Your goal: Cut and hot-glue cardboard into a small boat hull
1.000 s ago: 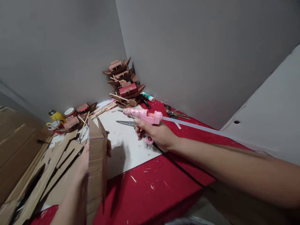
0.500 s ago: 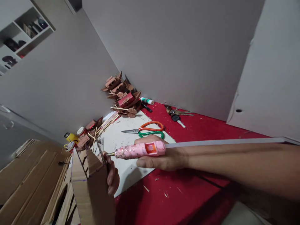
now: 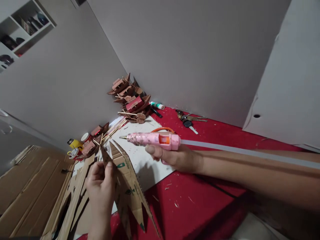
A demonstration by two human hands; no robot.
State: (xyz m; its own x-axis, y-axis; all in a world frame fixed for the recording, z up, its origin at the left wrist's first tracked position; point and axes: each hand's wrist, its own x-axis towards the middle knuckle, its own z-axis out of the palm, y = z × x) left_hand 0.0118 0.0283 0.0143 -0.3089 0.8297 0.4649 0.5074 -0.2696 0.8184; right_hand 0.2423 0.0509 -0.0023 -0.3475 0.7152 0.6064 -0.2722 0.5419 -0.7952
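Blotched pink plastic against matt brown cardboard.
The glue gun (image 3: 145,138) is plastic, its barrel rough with grime and its rear smoother, with a metal nozzle (image 3: 123,137); the glue stick (image 3: 250,154) looks milky and smooth. The cardboard (image 3: 131,186) is dull paper, raw-edged, printed green. The boats (image 3: 135,104) look wooden, the keys (image 3: 193,117) metallic, the tabletop (image 3: 190,210) matt and cloth-like.

Head-worn view, facing forward and down, close
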